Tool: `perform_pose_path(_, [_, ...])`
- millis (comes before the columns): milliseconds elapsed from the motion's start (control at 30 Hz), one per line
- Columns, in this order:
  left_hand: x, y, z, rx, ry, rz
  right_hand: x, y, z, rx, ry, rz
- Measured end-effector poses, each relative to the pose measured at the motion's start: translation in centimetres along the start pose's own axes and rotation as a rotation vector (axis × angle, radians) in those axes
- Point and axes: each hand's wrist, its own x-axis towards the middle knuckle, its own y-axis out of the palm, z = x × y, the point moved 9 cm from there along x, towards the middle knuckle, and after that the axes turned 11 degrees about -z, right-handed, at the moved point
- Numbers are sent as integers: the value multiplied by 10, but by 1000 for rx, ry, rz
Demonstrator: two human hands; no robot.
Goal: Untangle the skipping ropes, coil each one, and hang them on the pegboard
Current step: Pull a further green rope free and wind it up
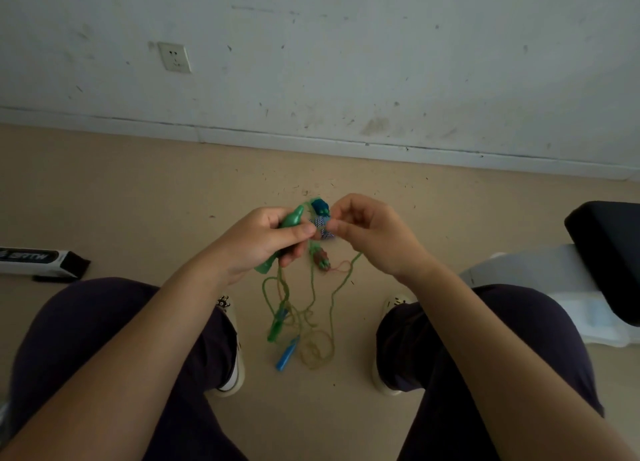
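Left hand (273, 239) clamping green handle (292, 220), anchoring tangle; right hand (370, 235) pinching blue-white knot (320, 225), teasing it loose. Green rope (311, 322) hanging slack to floor (138, 201).

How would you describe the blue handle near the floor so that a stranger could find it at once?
Start at the two shoes on the tan floor. Between them hangs a tangle of green cord. At its lowest left edge dangles the blue handle, the only bright blue piece, just right of a paler green handle.

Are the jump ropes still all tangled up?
Yes, tangled. The green rope hangs in crossed loops, knotted with blue-white cord between the left hand and right hand.
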Motion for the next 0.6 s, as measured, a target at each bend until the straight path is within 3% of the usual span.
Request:
perform_pose_path(133, [4, -14, 5, 42, -31, -64, 7, -37, -6, 132, 60, -208])
perform_pose_path(300, [2, -8, 6, 25, -30, -61, 2, -18, -2, 172, 60, -14])
perform_pose_path(433, [1, 4, 6, 18, -28, 2, -5, 15, -4, -15, 32, 147])
perform_pose_path(500, [2, 5, 5, 33, -26, 19, -3, 11, -3, -106, 2, 107])
perform_pose_path(600, [4, 0, 10, 95, -35, 23, 3, -12, 2, -56, -27, -61])
